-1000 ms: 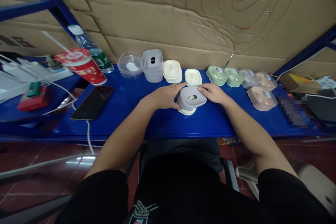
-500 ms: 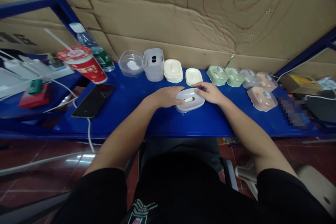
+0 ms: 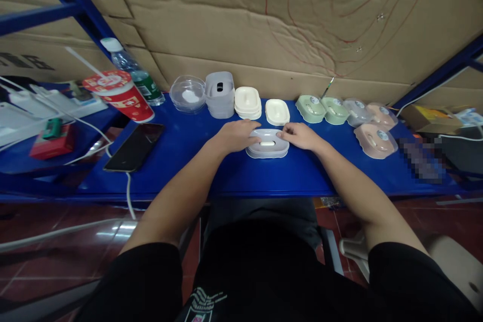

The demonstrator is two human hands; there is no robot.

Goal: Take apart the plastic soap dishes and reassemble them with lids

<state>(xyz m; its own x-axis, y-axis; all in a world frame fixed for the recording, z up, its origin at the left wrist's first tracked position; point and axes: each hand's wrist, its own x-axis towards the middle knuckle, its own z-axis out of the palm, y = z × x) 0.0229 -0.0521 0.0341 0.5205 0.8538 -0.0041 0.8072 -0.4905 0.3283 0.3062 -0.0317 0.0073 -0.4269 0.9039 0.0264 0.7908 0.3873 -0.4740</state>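
In front of me on the blue table lies a pale grey plastic box (image 3: pixel 268 152) with an oval slot and a white tab level in its top. My left hand (image 3: pixel 237 136) grips the box's left side, thumb on top. On the opposite side my right hand (image 3: pixel 301 136) has its thumb and fingers closed at the upper right rim. Both palms face inward, and the fingers on the far side are partly hidden. Just behind the box lies a single cream lid (image 3: pixel 277 110), apart from both hands.
Along the back stand clear bowls (image 3: pixel 187 91), stacked grey covers (image 3: pixel 219 98) and stacked cream lids (image 3: pixel 248 101). Several green, grey and pink boxes (image 3: pixel 376 142) sit to the right. A phone (image 3: pixel 134 148), red cup (image 3: pixel 126 100) and water bottle (image 3: pixel 141 80) occupy the left.
The box has shifted slightly left and been turned level with the table edge. Its white tab, slanted before, now lies straight in the slot. Both hands moved with it.
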